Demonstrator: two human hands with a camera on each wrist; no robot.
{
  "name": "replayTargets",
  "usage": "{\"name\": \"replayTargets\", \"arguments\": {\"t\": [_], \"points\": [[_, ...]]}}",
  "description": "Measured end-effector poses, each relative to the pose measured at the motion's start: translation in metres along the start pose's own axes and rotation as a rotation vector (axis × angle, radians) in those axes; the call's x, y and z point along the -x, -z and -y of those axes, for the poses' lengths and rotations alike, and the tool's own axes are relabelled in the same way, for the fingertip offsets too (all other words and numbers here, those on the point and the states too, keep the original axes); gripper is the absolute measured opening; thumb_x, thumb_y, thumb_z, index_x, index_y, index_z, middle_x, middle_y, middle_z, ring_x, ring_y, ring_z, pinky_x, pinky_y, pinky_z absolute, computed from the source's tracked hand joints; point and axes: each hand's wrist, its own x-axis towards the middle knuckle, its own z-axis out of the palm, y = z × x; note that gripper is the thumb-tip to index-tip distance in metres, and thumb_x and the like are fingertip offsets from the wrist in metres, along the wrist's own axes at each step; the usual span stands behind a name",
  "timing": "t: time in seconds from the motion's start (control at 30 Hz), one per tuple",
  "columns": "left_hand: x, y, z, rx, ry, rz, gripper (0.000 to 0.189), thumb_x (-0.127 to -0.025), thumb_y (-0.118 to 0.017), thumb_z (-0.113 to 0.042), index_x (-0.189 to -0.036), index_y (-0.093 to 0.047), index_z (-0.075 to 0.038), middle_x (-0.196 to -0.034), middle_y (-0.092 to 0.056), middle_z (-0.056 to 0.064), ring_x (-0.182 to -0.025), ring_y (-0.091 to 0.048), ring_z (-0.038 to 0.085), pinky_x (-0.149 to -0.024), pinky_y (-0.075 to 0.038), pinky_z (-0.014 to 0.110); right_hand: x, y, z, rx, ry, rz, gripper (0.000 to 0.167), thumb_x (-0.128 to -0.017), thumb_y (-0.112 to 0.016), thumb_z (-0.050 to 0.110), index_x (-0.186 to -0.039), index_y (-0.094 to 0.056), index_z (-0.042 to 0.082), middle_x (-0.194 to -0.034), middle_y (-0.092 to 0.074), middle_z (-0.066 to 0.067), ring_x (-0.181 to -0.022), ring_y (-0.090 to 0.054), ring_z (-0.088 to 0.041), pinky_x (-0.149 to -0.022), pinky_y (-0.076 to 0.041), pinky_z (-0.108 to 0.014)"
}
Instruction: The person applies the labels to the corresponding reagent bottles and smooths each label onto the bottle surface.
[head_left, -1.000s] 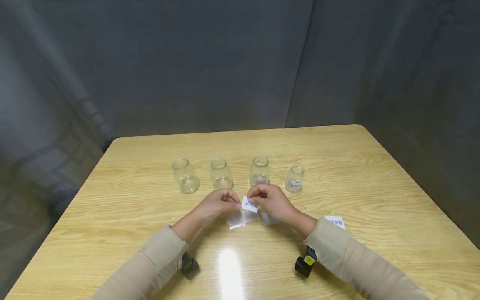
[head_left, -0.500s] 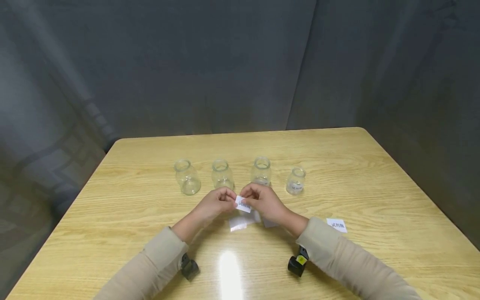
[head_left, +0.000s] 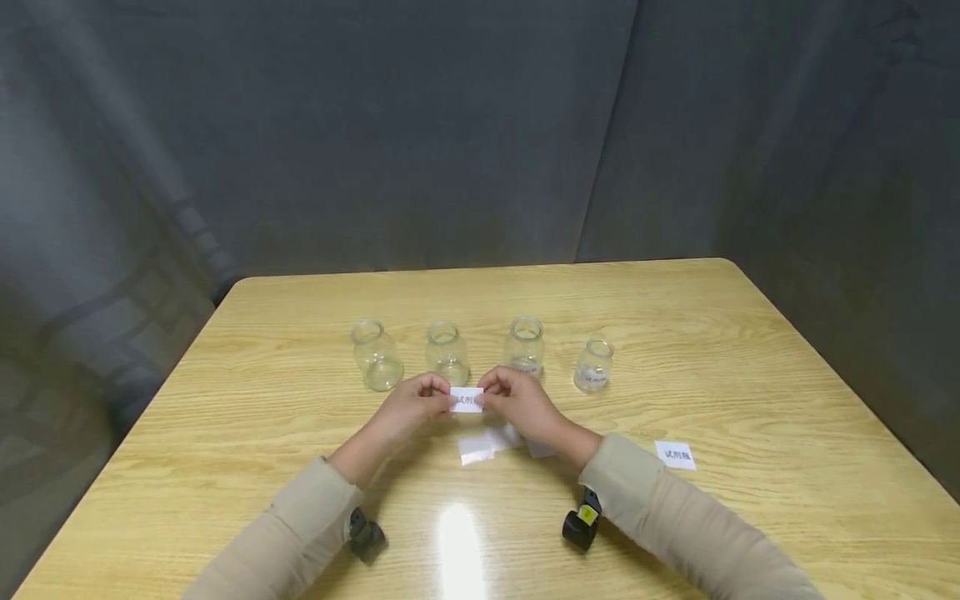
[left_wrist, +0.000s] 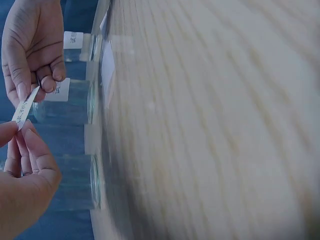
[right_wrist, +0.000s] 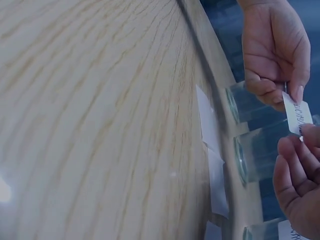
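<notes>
A small white label with dark printed characters is stretched flat above the table. My left hand pinches its left end between thumb and fingers. At the right end, my right hand pinches it the same way. Both wrist views show the label held between the two sets of fingertips. Behind the hands stand two plain glass jars, one at the far left and one beside it. Further right, a jar with a label low on its side is partly covered by my right hand.
A smaller labelled jar stands at the right of the row. Pieces of clear or whitish backing lie on the table below the hands. Another printed label lies beside the right sleeve. A dark curtain hangs behind.
Both hands have shifted left, the right hand more, carrying the label along. The label has turned from tilted to nearly level, facing the head camera.
</notes>
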Motion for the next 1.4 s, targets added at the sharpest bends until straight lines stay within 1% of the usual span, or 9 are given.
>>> {"name": "replayTargets", "arguments": {"t": [0.13, 0.27, 0.43, 0.6, 0.73, 1.03, 1.27, 1.33, 1.4], "points": [[-0.002, 0.004, 0.001, -0.003, 0.001, -0.019, 0.011, -0.080, -0.055, -0.001, -0.087, -0.051, 0.006, -0.081, -0.053, 0.008, -0.075, -0.053, 0.018, -0.074, -0.046, 0.034, -0.005, -0.004, -0.003, -0.045, -0.038, -0.011, 0.011, -0.080, -0.058, 0.004, -0.087, -0.054, -0.004, -0.073, -0.057, -0.007, -0.070, -0.055, -0.030, -0.062, -0.047, -0.040], [-0.004, 0.005, 0.002, 0.013, 0.001, -0.040, 0.012, -0.081, -0.055, -0.001, -0.088, -0.050, 0.007, -0.081, -0.053, 0.009, -0.076, -0.053, 0.019, -0.076, -0.046, 0.035, -0.011, -0.008, -0.003, -0.046, -0.076, -0.055, 0.010, -0.081, -0.058, 0.006, -0.085, -0.055, -0.002, -0.069, -0.055, -0.006, -0.069, -0.054, -0.030, -0.060, -0.048, -0.038], [-0.006, 0.006, 0.001, 0.000, 0.026, -0.114, 0.011, -0.081, -0.055, 0.000, -0.087, -0.051, 0.008, -0.081, -0.056, 0.011, -0.075, -0.055, 0.020, -0.073, -0.048, 0.033, -0.019, -0.013, 0.000, -0.026, -0.071, -0.083, 0.009, -0.081, -0.059, 0.006, -0.082, -0.056, -0.002, -0.066, -0.056, -0.007, -0.066, -0.055, -0.031, -0.057, -0.048, -0.034], [-0.009, 0.007, -0.001, -0.063, 0.060, -0.198, 0.009, -0.079, -0.057, -0.001, -0.084, -0.054, 0.007, -0.082, -0.056, 0.012, -0.072, -0.055, 0.019, -0.071, -0.048, 0.031, -0.026, -0.016, -0.002, 0.047, -0.034, -0.092, 0.009, -0.082, -0.058, 0.007, -0.079, -0.056, -0.001, -0.066, -0.056, -0.009, -0.056, -0.050, -0.020, -0.046, -0.038, -0.019], [-0.011, 0.007, -0.002, -0.131, 0.059, -0.237, 0.009, -0.079, -0.058, -0.003, -0.082, -0.055, 0.005, -0.080, -0.055, 0.011, -0.070, -0.053, 0.018, -0.069, -0.048, 0.032, -0.030, -0.019, -0.004, 0.096, -0.039, -0.115, 0.009, -0.082, -0.058, 0.009, -0.077, -0.056, 0.002, -0.065, -0.054, -0.004, -0.052, -0.042, -0.011, -0.044, -0.033, -0.017], [-0.016, 0.008, 0.000, -0.192, 0.050, -0.284, 0.011, -0.078, -0.061, -0.007, -0.081, -0.057, 0.003, -0.077, -0.055, 0.007, -0.073, -0.050, 0.020, -0.066, -0.045, 0.032, -0.036, -0.024, -0.005, 0.212, -0.052, -0.195, 0.009, -0.081, -0.059, 0.011, -0.075, -0.057, 0.004, -0.080, -0.053, -0.004, -0.072, -0.046, -0.015, -0.063, -0.041, -0.025], [-0.017, 0.008, -0.001, -0.250, 0.061, -0.324, 0.010, -0.077, -0.062, -0.010, -0.078, -0.058, 0.000, -0.084, -0.056, 0.008, -0.058, -0.042, 0.015, -0.047, -0.034, 0.022, -0.039, -0.027, -0.006, 0.218, -0.053, -0.223, 0.010, -0.080, -0.060, 0.010, -0.072, -0.056, 0.004, -0.087, -0.052, -0.007, -0.083, -0.050, -0.020, -0.071, -0.044, -0.031], [-0.017, 0.009, -0.001, -0.266, 0.054, -0.325, 0.011, -0.077, -0.062, -0.010, -0.078, -0.059, -0.001, -0.099, -0.055, 0.012, -0.070, -0.049, 0.020, -0.057, -0.042, 0.029, -0.039, -0.028, -0.007, 0.211, -0.050, -0.222, 0.011, -0.079, -0.060, 0.010, -0.072, -0.055, 0.004, -0.091, -0.053, -0.008, -0.085, -0.051, -0.021, -0.073, -0.044, -0.031], [-0.016, 0.009, 0.000, -0.294, 0.039, -0.327, 0.011, -0.077, -0.062, -0.011, -0.077, -0.059, -0.001, -0.112, -0.051, 0.014, -0.092, -0.049, 0.029, -0.077, -0.042, 0.042, -0.038, -0.028, -0.007, 0.206, -0.049, -0.217, 0.010, -0.079, -0.060, 0.009, -0.072, -0.055, 0.004, -0.096, -0.055, -0.011, -0.086, -0.051, -0.022, -0.072, -0.045, -0.031]]}}
